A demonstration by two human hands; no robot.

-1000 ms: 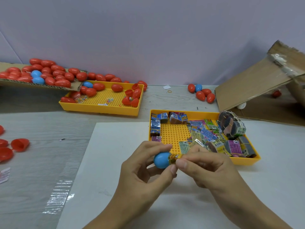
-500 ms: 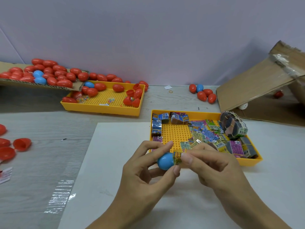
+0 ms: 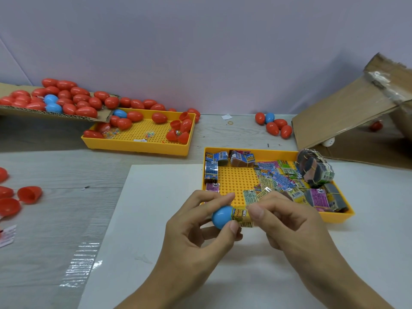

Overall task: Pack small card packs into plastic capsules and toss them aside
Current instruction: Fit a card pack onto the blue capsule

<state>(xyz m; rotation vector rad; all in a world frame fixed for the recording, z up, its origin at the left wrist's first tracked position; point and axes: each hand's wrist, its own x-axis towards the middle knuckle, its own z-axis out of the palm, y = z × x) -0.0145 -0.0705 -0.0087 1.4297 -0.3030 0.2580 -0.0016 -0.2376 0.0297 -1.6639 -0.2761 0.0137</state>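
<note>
A blue capsule half (image 3: 220, 217) sits between the thumb and fingers of my left hand (image 3: 196, 233), just above the white sheet (image 3: 156, 219). A yellow card pack (image 3: 242, 217) pokes out of its open end. My right hand (image 3: 289, 221) pinches that pack from the right. Behind my hands stands a yellow tray (image 3: 236, 181) holding several more card packs (image 3: 276, 179) and banded bundles (image 3: 315, 168).
A second yellow tray (image 3: 138, 146) with red capsules stands at the back left, beside a cardboard flap (image 3: 55, 114) piled with red and blue capsules. Loose red halves (image 3: 29, 194) lie at the far left. More capsules (image 3: 274, 126) and a cardboard box (image 3: 347, 117) are at the back right.
The card pack shows a little more between my hands than before. Both hands have stayed in about the same place over the white sheet.
</note>
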